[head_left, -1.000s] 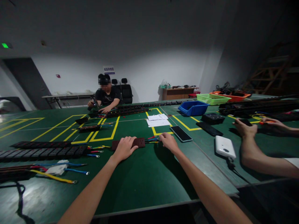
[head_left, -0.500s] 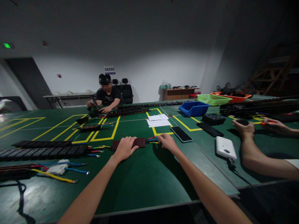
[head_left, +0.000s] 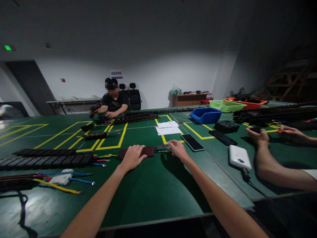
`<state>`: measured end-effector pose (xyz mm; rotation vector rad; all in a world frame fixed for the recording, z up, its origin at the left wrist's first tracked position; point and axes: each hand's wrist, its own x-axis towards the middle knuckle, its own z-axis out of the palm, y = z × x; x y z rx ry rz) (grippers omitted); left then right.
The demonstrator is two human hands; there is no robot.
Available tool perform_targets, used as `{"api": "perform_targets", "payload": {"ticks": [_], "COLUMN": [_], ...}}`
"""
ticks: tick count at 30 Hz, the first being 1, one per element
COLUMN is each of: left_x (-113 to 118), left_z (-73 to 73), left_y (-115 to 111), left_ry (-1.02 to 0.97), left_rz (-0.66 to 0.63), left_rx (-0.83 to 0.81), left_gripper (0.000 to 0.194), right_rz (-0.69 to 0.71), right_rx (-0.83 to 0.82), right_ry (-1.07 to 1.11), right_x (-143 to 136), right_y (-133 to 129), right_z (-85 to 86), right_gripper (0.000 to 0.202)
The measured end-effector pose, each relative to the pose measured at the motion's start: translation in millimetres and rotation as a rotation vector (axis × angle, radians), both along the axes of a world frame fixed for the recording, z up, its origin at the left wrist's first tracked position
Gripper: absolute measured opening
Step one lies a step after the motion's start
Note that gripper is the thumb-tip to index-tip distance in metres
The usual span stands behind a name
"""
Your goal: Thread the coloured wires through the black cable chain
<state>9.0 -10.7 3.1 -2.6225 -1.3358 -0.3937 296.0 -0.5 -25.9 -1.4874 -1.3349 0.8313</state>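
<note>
Under my left hand (head_left: 133,158) lies a dark red socket strip (head_left: 148,151) on the green table; the fingers curl over its far edge and the thumb rests along its near side. Coloured wires (head_left: 162,148) come out of the strip's right end. At their tips is my right hand (head_left: 177,149), with thumb and forefinger pinched together; which wire, if any, is between them is too small to make out. A yellow-green wire (head_left: 109,155) leaves the left end.
Long black strips (head_left: 47,161) with ringed wires lie left. A phone (head_left: 193,142), white power bank (head_left: 239,157) and blue bin (head_left: 206,115) are to the right. Another person's hands (head_left: 259,135) work at far right; a person (head_left: 115,100) sits across the table.
My right hand has risen slightly at the wire ends. My left hand stays on the strip. The person across has moved the held tool to the left, away from the parts.
</note>
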Motion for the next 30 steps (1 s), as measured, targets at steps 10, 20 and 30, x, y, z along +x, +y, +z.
{"api": "perform_targets", "payload": {"ticks": [10,20,30], "left_x": [0.7,0.8,0.6], "left_z": [2.2,2.6,1.0], "left_y": [-1.2,-1.0,-0.1], "left_ry": [-0.002,-0.013,-0.006], "left_rz": [-0.003,-0.007,0.002], "left_rx": [-0.009,-0.015,-0.006], "left_gripper": [0.049,0.048,0.048], "right_rz": [-0.005,-0.001,0.015], "right_rx": [-0.059,-0.008,0.029], "right_ry": [-0.137,-0.037,-0.104], "right_x": [5.0,3.1,2.3], "right_y": [1.5,-0.9,-2.9], "right_z": [-6.0,0.6,2.0], "right_gripper": [0.027,0.024,0.027]}}
